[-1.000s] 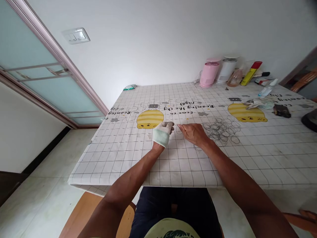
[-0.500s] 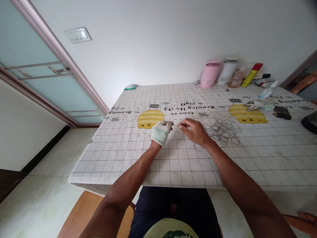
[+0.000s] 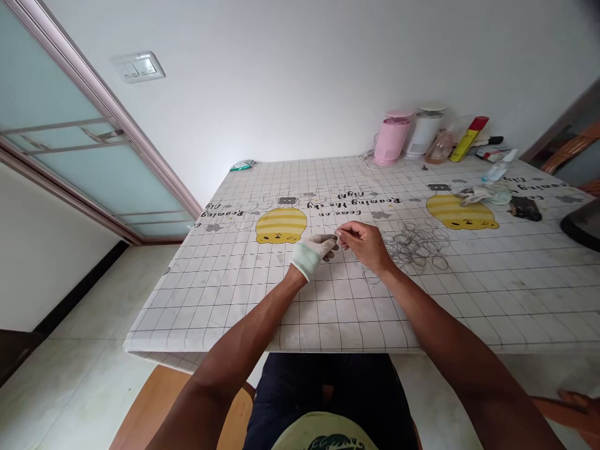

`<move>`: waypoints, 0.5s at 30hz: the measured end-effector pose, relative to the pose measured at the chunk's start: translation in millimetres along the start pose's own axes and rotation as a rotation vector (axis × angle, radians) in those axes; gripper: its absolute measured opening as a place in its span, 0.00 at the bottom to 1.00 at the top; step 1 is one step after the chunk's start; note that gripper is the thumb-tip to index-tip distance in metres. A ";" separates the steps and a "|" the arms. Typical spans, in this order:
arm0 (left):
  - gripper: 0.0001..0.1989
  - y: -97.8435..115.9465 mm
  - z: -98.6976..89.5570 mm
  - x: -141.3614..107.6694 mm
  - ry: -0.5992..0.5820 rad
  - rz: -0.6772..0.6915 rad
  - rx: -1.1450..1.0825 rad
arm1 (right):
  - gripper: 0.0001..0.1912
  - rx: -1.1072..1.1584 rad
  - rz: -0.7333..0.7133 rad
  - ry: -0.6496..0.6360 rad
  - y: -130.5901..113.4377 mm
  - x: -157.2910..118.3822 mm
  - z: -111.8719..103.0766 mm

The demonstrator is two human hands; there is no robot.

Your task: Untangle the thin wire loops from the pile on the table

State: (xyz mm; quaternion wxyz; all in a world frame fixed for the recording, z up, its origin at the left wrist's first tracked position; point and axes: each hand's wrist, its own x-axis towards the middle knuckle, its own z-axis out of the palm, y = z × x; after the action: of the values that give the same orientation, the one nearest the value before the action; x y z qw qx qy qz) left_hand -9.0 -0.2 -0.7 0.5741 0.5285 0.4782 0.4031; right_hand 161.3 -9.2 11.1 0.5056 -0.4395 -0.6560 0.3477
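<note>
My left hand (image 3: pixel 315 253), in a white and mint glove, is above the table with its fingers pinched together. Bare, my right hand (image 3: pixel 365 245) meets it fingertip to fingertip, thumb and forefinger closed in a pinch. Whatever sits between the fingertips is too small to make out. Just right of my right hand, a loose pile of thin, dark wire-like loops (image 3: pixel 417 245) lies on the checked tablecloth (image 3: pixel 262 294). Some loops are partly hidden behind that hand and wrist.
Along the wall stand a pink cylinder (image 3: pixel 392 140), a white cylinder (image 3: pixel 423 134) and a yellow spray can (image 3: pixel 467 140). At the right lie a crumpled glove (image 3: pixel 485 194), a clear bottle (image 3: pixel 500 166) and a black object (image 3: pixel 525 209). A green packet (image 3: pixel 242 165) rests at the back left.
My left hand has moved right, and its fingertips now meet those of my right hand, where a gap was before. The view has shifted slightly.
</note>
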 end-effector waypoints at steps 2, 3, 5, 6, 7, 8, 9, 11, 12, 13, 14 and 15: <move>0.09 -3.3 1.5 2.1 -0.003 -0.042 -0.066 | 0.12 -0.010 -0.005 -0.004 0.5 -0.7 2.1; 0.08 -3.5 1.8 1.8 0.017 -0.042 -0.088 | 0.12 -0.029 -0.018 -0.003 0.7 -1.1 2.8; 0.08 -1.2 1.4 -1.4 0.085 -0.011 -0.127 | 0.11 -0.092 -0.063 0.009 1.0 -1.8 3.3; 0.08 0.7 1.0 -3.7 0.121 0.006 -0.146 | 0.10 -0.129 -0.092 0.023 1.3 -1.9 3.2; 0.08 2.7 0.6 -6.0 0.156 0.021 -0.165 | 0.10 -0.164 -0.118 0.042 1.8 -1.9 2.9; 0.08 4.5 0.3 -8.0 0.189 0.030 -0.182 | 0.09 -0.195 -0.141 0.063 2.3 -1.8 2.6; 0.08 6.0 0.1 -9.5 0.222 0.036 -0.200 | 0.09 -0.223 -0.160 0.083 3.1 -1.6 2.3; 0.07 7.9 0.2 -10.7 0.262 0.038 -0.224 | 0.09 -0.278 -0.185 0.123 5.0 -0.9 1.6; 0.07 8.4 0.4 -10.6 0.263 0.031 -0.228 | 0.09 -0.301 -0.182 0.140 6.3 -0.4 1.2; 0.07 8.7 0.7 -10.2 0.252 0.021 -0.228 | 0.09 -0.314 -0.168 0.150 7.7 0.3 0.8; 0.06 8.8 1.1 -9.6 0.234 0.008 -0.224 | 0.08 -0.311 -0.141 0.147 9.3 1.1 0.2; 0.06 8.9 1.4 -8.9 0.214 -0.004 -0.217 | 0.08 -0.291 -0.105 0.136 10.8 2.1 -0.4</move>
State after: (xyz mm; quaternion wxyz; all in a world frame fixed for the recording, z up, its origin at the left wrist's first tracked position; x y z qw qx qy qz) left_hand -9.2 -8.0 9.2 0.5745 0.4166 0.4912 0.5051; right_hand 164.0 -3.3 2.2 0.4972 -0.4957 -0.6857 0.1919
